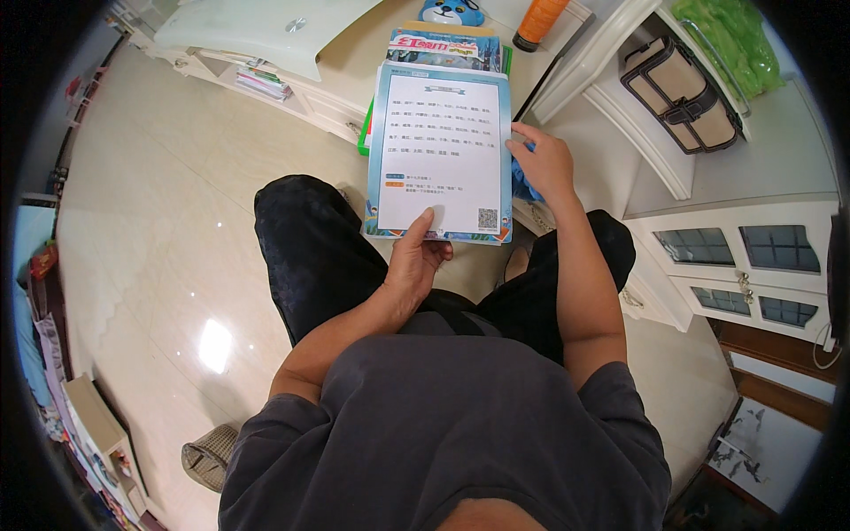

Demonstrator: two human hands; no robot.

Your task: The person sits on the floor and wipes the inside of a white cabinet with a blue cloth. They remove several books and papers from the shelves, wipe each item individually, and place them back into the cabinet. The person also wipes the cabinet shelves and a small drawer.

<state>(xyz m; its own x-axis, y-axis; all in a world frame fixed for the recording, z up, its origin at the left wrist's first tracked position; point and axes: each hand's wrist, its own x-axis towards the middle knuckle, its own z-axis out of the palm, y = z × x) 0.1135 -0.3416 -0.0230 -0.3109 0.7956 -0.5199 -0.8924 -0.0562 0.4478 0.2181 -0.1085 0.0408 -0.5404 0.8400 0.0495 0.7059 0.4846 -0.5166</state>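
A blue-bordered workbook (438, 152) with a printed white page and a square printed code lies in front of me, its near end reaching out over my lap. My left hand (418, 259) grips the bottom edge, thumb on top of the page and fingers underneath. At the right edge, my right hand (544, 159) pinches the workbook between thumb and forefinger. Just beneath that hand is a bunched blue item (524, 178), partly hidden. Beyond the workbook's top edge, a colourful magazine (445, 50) lies on a pile with a green edge showing.
The pile rests on a cream desk (345, 83), along with an orange tube (541, 23) and a blue bear-faced item (451, 12). A beige bag (684, 99) sits in the shelf at right. Behind me on the left, a woven wastebasket (211, 456) stands on the tiled floor (153, 219).
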